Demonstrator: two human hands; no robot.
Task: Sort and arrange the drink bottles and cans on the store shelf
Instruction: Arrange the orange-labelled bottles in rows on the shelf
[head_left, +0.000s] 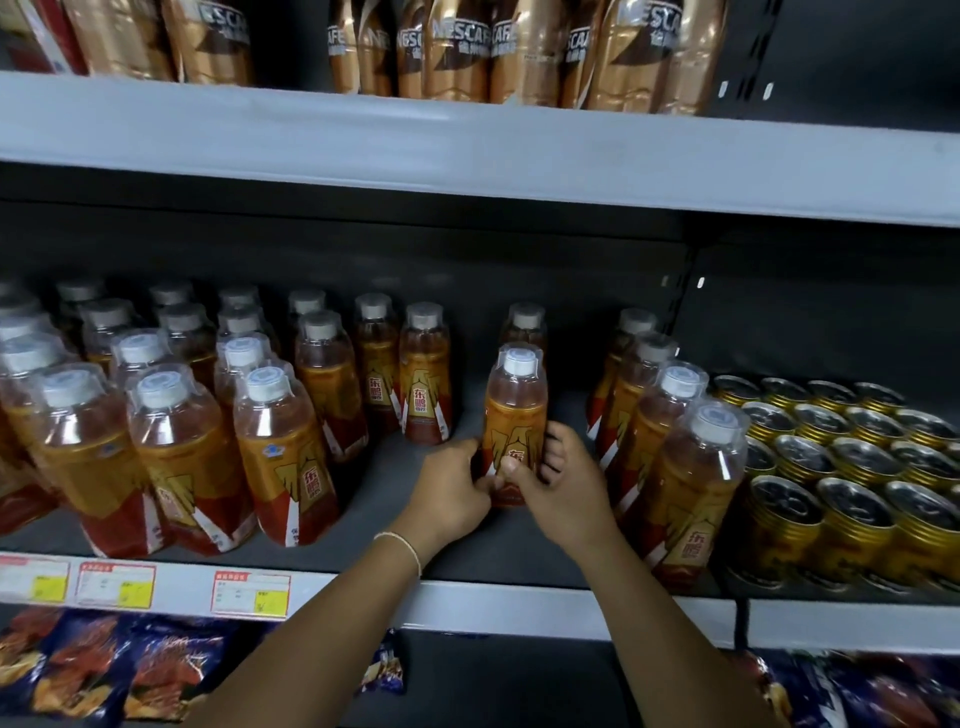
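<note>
Both hands were closed around the lower part of one orange drink bottle. The left hand gripped its left side with curled fingers, and the right hand held the right side, with the thumb lying across the label. The bottle stood upright on the dark shelf, in an open gap between the rows, its white cap on top. Just behind it stood one more bottle of the same kind. To the right ran a full line of the same bottles, and beyond them was a block of gold cans. To the left were several rows of these bottles.

I judged that the person was setting this bottle into a line of its own. To do it well, the base should be kept flat on the shelf. The label should face the front like the neighbours, and the bottle should sit straight before the one behind it, apart from the right line. A slow slide seemed safer than a lift, because the bottles nearby were tall and could tip.
</note>
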